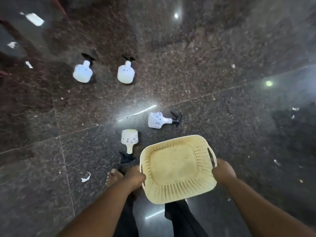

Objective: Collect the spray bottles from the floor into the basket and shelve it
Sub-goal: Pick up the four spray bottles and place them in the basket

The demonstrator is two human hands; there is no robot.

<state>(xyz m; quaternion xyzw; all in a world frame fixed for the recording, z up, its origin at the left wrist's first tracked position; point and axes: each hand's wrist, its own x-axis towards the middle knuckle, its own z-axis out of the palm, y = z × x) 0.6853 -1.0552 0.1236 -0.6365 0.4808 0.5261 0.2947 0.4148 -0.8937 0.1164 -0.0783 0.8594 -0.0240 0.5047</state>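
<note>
I hold a pale yellow slotted basket above the floor, with nothing inside it. My left hand grips its left handle and my right hand grips its right handle. Several white spray bottles with black trigger heads lie on the dark stone floor. One bottle lies just left of the basket, its nozzle towards me. Another bottle lies beyond the basket, nozzle to the right. Two more lie farther off at the upper left, one bottle beside the other bottle.
The floor is polished dark granite tile with bright light reflections. Small white scraps lie scattered on it. My bare foot and black trouser legs show below the basket. A reddish furniture leg stands at the top left.
</note>
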